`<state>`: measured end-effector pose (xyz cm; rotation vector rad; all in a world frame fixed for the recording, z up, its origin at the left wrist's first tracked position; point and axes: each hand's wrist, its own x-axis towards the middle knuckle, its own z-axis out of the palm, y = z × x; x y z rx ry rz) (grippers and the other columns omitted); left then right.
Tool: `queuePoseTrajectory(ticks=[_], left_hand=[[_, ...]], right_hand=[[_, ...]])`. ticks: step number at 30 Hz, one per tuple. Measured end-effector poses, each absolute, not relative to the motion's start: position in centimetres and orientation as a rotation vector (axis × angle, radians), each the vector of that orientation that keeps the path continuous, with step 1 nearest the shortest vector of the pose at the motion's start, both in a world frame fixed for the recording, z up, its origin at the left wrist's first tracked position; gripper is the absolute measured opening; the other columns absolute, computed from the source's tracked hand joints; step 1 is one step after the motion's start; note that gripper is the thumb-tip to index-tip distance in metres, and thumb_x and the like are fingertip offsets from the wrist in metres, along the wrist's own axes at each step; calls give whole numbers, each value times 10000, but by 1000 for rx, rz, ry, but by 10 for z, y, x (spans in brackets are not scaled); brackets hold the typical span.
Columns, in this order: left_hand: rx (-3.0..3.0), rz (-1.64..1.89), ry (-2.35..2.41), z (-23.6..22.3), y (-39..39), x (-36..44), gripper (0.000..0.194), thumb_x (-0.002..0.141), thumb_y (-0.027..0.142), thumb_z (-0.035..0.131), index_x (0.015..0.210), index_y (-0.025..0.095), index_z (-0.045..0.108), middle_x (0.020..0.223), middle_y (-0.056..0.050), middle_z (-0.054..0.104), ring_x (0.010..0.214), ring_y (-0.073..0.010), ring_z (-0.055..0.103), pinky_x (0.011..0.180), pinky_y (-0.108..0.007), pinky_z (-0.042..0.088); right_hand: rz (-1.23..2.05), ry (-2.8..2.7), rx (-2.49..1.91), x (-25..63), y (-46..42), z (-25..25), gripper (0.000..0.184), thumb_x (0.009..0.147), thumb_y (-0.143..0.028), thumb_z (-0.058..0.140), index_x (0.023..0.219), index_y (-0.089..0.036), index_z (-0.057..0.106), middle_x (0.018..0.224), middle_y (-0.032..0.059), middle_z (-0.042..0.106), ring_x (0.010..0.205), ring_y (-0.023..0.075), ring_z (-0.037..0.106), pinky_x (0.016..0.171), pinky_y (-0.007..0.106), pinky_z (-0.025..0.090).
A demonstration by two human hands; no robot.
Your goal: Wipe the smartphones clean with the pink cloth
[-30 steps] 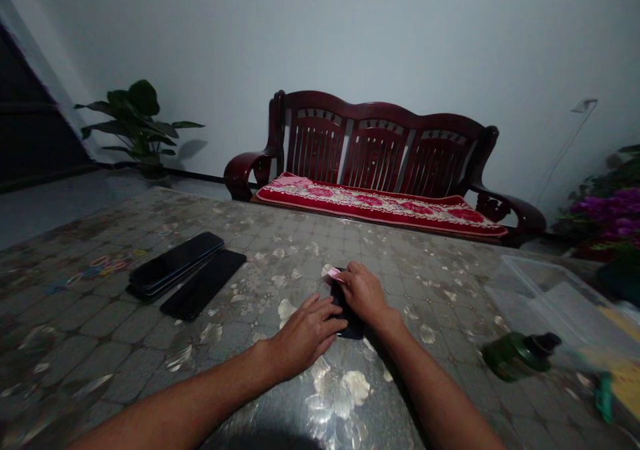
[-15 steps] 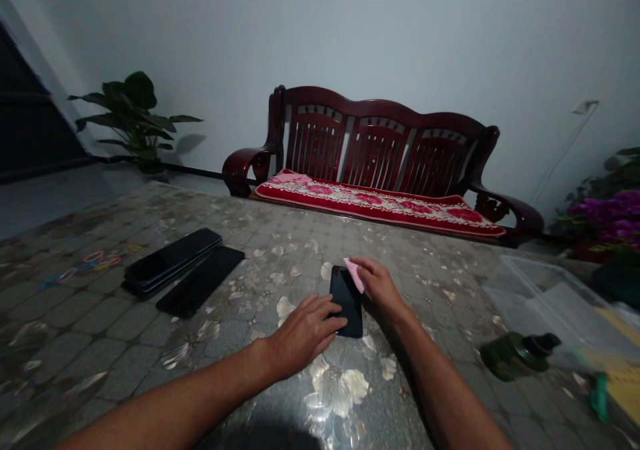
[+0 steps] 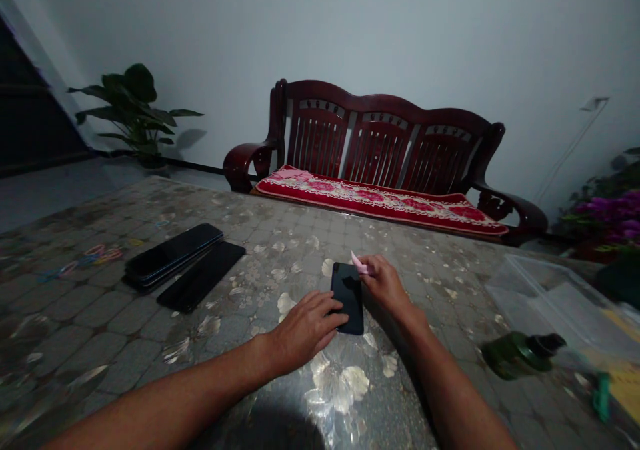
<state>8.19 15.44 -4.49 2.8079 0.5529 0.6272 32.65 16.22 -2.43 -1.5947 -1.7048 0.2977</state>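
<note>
A dark smartphone (image 3: pixel 351 289) lies flat on the patterned tabletop in front of me. My left hand (image 3: pixel 313 320) rests with its fingers stretched over the phone's lower left part, pressing on it from the side. In my right hand (image 3: pixel 383 280) a small pink cloth (image 3: pixel 361 264) is pinched, at the phone's upper right edge. Part of the cloth is hidden by the fingers. To the left lies a stack of dark phones (image 3: pixel 173 253), with another black phone (image 3: pixel 203 277) beside it.
Several coloured rubber bands (image 3: pixel 95 255) lie at the left. A green pump bottle (image 3: pixel 515 355) is on its side at the right, near a clear plastic box (image 3: pixel 530 283) and a green object (image 3: pixel 601 397). A wooden bench (image 3: pixel 380 143) stands beyond the table (image 3: pixel 260 397).
My right hand has shifted slightly right with the pink cloth, which now sticks up less over the phone's face. My left hand stays on the phone.
</note>
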Motion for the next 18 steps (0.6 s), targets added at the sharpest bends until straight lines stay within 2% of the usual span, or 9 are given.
queuePoseTrajectory(ticks=[2, 4, 6, 12, 18], left_hand=[[2813, 630, 550, -46, 155, 82, 342, 907, 137, 624, 1228, 251, 660, 1249, -83, 681, 1305, -286, 571, 1115, -516, 447], [2816, 628, 551, -48, 155, 82, 342, 905, 139, 626, 1227, 249, 660, 1246, -85, 681, 1304, -289, 571, 1111, -521, 449], [2814, 630, 547, -48, 155, 82, 336, 906, 143, 627, 1224, 248, 660, 1247, -84, 681, 1298, -290, 573, 1104, -518, 452], [2814, 629, 554, -46, 155, 82, 328, 915, 145, 617, 1224, 246, 659, 1257, -77, 679, 1299, -291, 568, 1112, -510, 444], [2838, 618, 555, -46, 154, 81, 348, 916, 146, 624, 1248, 246, 645, 1275, -82, 668, 1306, -295, 563, 1120, -515, 436]], right_hand=[[228, -1729, -1615, 326, 159, -23, 225, 814, -138, 522, 916, -197, 713, 875, 40, 618, 825, 183, 576, 771, 274, 459], [178, -1724, -1617, 327, 157, -23, 206, 840, -163, 512, 914, -197, 701, 946, 52, 613, 862, 183, 578, 787, 273, 458], [147, -1724, -1623, 329, 155, -23, 221, 854, -173, 500, 956, -199, 695, 1002, 59, 615, 893, 186, 580, 798, 276, 455], [151, -1791, -1658, 326, 149, -21, 257, 883, -127, 458, 972, -183, 693, 957, 64, 621, 867, 188, 584, 780, 275, 443], [252, -1854, -1692, 322, 148, -23, 363, 842, -48, 453, 1095, -162, 687, 1056, 73, 579, 993, 183, 572, 946, 295, 440]])
